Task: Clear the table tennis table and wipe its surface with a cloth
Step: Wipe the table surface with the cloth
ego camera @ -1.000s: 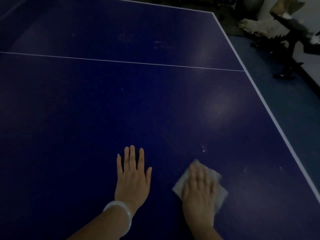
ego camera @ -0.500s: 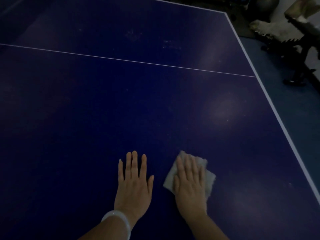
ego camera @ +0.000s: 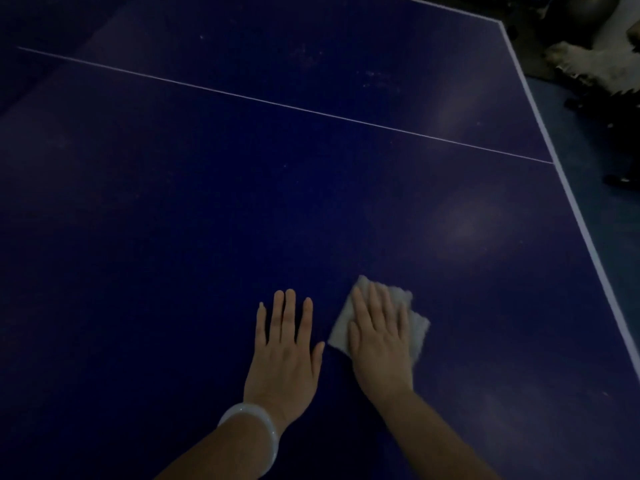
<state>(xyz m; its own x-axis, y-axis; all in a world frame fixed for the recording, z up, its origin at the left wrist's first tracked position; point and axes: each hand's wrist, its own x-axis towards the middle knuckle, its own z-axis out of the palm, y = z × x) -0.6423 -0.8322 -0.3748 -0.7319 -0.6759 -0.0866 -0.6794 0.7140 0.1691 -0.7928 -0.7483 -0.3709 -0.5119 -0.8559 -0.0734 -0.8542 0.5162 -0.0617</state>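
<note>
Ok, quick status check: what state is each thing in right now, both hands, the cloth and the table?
left hand: flat on the table, fingers straight, holding nothing.
right hand: flat, fingers straight, pressing the cloth down.
cloth: crumpled, pinned under the right hand, lying on the table.
table: nothing on it but the hands and cloth; faint smudges in the far half.
bracelet: on the left wrist.

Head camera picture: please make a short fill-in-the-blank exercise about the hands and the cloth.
1. The right hand presses flat on the ____.
2. The white bangle is on the ____ wrist.
3. The left hand rests on the table, whose colour is ____.

Missing words: cloth; left; blue
</note>
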